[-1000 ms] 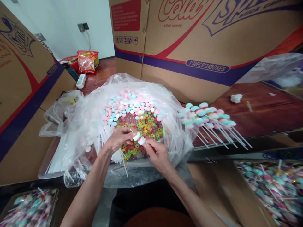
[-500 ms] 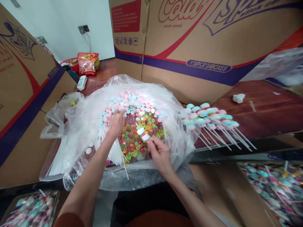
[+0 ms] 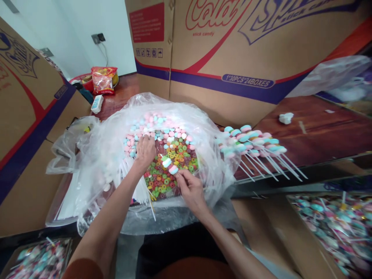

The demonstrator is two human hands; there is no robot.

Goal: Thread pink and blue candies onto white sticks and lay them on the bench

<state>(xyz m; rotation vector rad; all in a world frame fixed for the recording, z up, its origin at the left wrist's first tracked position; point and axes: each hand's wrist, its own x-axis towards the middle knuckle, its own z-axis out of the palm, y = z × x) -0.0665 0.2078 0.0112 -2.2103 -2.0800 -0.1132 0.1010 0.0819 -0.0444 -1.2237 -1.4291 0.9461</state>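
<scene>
My right hand (image 3: 192, 190) pinches the lower end of a candy skewer (image 3: 170, 166), a white stick threaded with pink, white and blue marshmallows and a green ring near the tip. The skewer tilts up to the left over a heap of coloured ring candies (image 3: 162, 180). At the edge of the loose pastel marshmallows (image 3: 171, 133), my left hand (image 3: 146, 150) is closed with its fingers bent down. Its fingertips are hidden, so what they grip does not show. A bundle of white sticks (image 3: 141, 188) lies beneath my left forearm.
A clear plastic bag (image 3: 215, 170) surrounds the sweets. Finished skewers (image 3: 252, 141) are piled at the right. Large cardboard boxes (image 3: 203, 87) stand behind and at the left. Filled boxes of wrapped candy (image 3: 328, 228) sit low at both sides. A red snack packet (image 3: 104, 80) lies at the back.
My left hand has turned, its fingers now bent down into the marshmallows with the back of the hand showing more. My right hand still holds the skewer. The whole view has shifted slightly.
</scene>
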